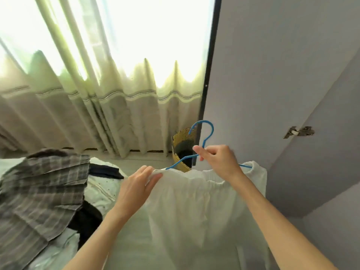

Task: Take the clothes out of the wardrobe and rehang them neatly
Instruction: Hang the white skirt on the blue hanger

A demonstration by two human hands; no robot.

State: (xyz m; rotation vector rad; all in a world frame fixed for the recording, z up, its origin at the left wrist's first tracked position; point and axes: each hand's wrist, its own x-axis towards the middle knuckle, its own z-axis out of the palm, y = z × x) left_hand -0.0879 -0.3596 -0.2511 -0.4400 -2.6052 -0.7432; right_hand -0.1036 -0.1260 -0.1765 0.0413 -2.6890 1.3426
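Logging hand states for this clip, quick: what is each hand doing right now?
Left hand: pinches the white garment at its top edge.
Right hand: grips the blue hanger below its hook.

Right hand [218,160] grips blue hanger [204,137] neck at frame center; left hand [136,184] pinches white garment [194,211] edge; plaid clothes [39,188] lower left.

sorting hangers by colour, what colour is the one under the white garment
Blue. The hanger shows best in the head view, its hook standing above the right hand.
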